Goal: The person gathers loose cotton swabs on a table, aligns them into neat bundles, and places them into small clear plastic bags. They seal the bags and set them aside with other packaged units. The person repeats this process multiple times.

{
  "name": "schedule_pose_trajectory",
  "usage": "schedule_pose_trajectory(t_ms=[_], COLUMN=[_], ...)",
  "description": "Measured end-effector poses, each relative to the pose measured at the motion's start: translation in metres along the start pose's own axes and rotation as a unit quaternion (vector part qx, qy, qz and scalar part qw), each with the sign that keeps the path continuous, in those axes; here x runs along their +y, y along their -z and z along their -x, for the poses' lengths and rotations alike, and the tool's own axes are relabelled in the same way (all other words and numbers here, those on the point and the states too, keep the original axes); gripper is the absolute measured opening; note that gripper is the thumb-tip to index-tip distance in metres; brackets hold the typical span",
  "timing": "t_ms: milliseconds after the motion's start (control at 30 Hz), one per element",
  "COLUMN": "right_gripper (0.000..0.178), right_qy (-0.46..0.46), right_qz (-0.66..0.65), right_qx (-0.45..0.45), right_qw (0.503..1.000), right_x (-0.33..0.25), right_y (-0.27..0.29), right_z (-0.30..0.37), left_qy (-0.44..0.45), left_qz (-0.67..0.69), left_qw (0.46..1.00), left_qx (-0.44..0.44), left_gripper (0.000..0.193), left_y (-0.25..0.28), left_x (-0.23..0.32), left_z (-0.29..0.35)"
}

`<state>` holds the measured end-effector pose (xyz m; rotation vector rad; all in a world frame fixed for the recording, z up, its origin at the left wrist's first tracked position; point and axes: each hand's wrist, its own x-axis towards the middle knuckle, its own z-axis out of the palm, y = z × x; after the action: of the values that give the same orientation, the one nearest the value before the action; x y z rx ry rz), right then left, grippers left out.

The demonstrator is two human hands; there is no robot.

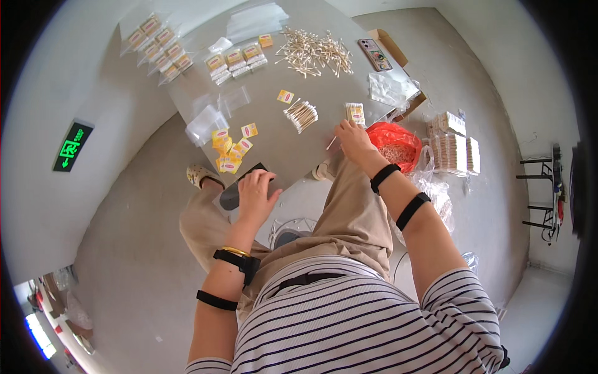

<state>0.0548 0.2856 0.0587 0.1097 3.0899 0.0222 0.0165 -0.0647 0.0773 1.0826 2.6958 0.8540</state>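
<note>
My right hand [356, 142] is at the table's right edge, its fingers pinched on a cotton swab [331, 144] that sticks out to the left. Just beyond it stands a bundle of swabs with a yellow card [354, 113]. My left hand [254, 192] hovers at the table's near edge, fingers apart with nothing in them, next to a flat black object [253, 169] I cannot make out. Between the hands, farther in, lies a loose row of cotton swabs [301, 116] with a single yellow card [285, 96] behind it. Several yellow cards [232, 151] are heaped at the left.
A large swab pile [314, 52] covers the table's far side, beside wrapped packs [235, 60] and clear bags [256, 22]. A phone [375, 55] lies far right. A red bag of swabs [395, 147] hangs by my right wrist, with stacked bundles [450, 149] beyond.
</note>
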Motion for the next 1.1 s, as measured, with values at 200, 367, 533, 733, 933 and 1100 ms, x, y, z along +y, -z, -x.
schedule_pose_trajectory(t_ms=[200, 367, 533, 733, 933, 1100], right_gripper=[0.015, 0.014, 0.029, 0.042, 0.04, 0.036], right_qy=[0.086, 0.131, 0.171, 0.209, 0.204, 0.201], right_qz=[-0.142, -0.164, -0.142, -0.143, -0.165, -0.193], right_qx=[-0.034, -0.025, 0.041, 0.035, 0.007, 0.017], right_qw=[0.986, 0.978, 0.974, 0.967, 0.965, 0.96], right_x=[0.017, 0.018, 0.009, 0.007, 0.01, 0.003], right_y=[-0.007, -0.014, -0.009, 0.0, -0.006, -0.007], right_z=[-0.03, -0.059, -0.086, -0.101, -0.103, -0.103], left_qy=[-0.04, -0.084, -0.049, -0.078, -0.035, 0.015], left_qz=[0.003, -0.012, -0.03, -0.133, -0.25, -0.243], left_qw=[0.995, 0.994, 0.998, 0.988, 0.967, 0.969], left_qx=[-0.087, -0.067, -0.023, 0.004, -0.046, -0.043], left_gripper=[0.047, 0.051, 0.057, 0.074, 0.071, 0.067], left_y=[-0.027, -0.046, -0.046, -0.049, -0.045, -0.033], left_x=[0.016, 0.021, 0.006, -0.035, -0.039, -0.025], left_z=[-0.026, -0.075, -0.141, -0.208, -0.191, -0.113])
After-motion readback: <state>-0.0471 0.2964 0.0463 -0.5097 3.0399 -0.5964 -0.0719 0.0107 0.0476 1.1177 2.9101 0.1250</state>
